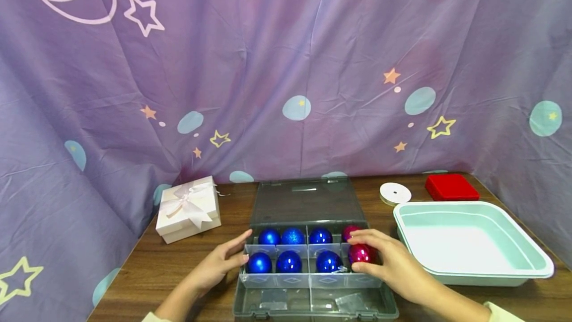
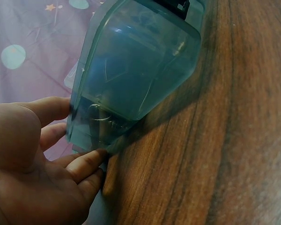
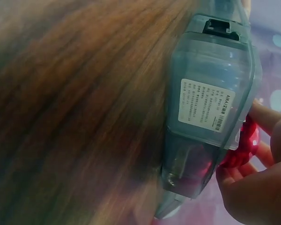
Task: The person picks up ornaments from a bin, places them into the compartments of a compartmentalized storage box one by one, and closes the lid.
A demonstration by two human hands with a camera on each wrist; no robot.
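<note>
A grey clear plastic organizer box (image 1: pixel 241 298) lies with its lid (image 1: pixel 308 205) folded back. Blue Christmas balls (image 1: pixel 289 262) fill most of its two rear rows, some matte, some shiny, one glittery. My right hand (image 1: pixel 395 265) pinches a shiny pinkish-red Christmas ball (image 1: pixel 360 254) at the right end of the middle row, fingers behind it and thumb in front. A second red ball (image 1: pixel 350 233) sits behind it, partly covered by the fingers. My left hand (image 1: pixel 214 267) touches the box's left side with extended fingers. The front row holds small clear plastic pieces (image 1: pixel 274 299).
A pale green basin (image 1: pixel 473 267) stands right of the box. Behind it are a red box (image 1: pixel 451 187) and a white ribbon spool (image 1: pixel 395 193). At the left back sits a white gift box (image 1: pixel 189 212) with a bow. A purple curtain (image 1: pixel 268 63) encloses the wooden table (image 1: pixel 147 282).
</note>
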